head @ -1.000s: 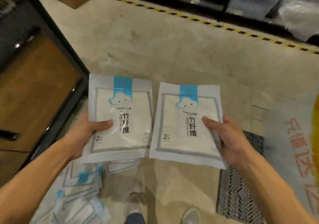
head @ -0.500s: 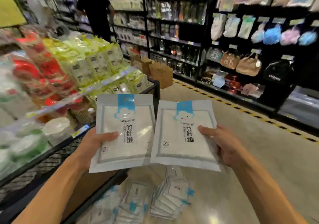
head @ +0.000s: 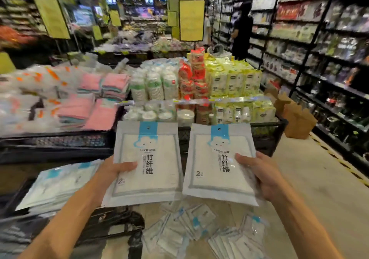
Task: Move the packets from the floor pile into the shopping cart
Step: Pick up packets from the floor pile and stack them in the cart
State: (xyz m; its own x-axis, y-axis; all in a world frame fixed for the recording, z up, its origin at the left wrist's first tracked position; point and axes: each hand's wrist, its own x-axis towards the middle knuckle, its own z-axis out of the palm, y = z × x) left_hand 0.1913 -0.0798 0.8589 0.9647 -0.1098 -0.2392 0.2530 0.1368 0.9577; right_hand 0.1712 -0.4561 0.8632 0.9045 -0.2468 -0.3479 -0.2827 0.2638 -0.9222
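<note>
1. So right now both hands are busy: the left hand (head: 113, 171) grips one packet (head: 147, 162) by its left edge, thumb on the front, and the right hand (head: 261, 175) grips a second packet (head: 216, 164) by its right edge the same way. Both are held flat, side by side, edges nearly touching, up in the air.
2. Neither held packet is in the shopping cart (head: 111, 216) yet. The cart sits at the lower left, and a stack of packets (head: 58, 186) that looks like the same kind is already lying in it, so I'd say a good chunk is done.
3. What's left: the floor pile (head: 201, 232) still has plenty. They're scattered loosely on the floor right below the held pair, toward the bottom edge of the view.
4. My guess on progress is somewhere in the middle, mid-carry with two more about to go over to the left. Can't count either heap, too blurry.
</note>
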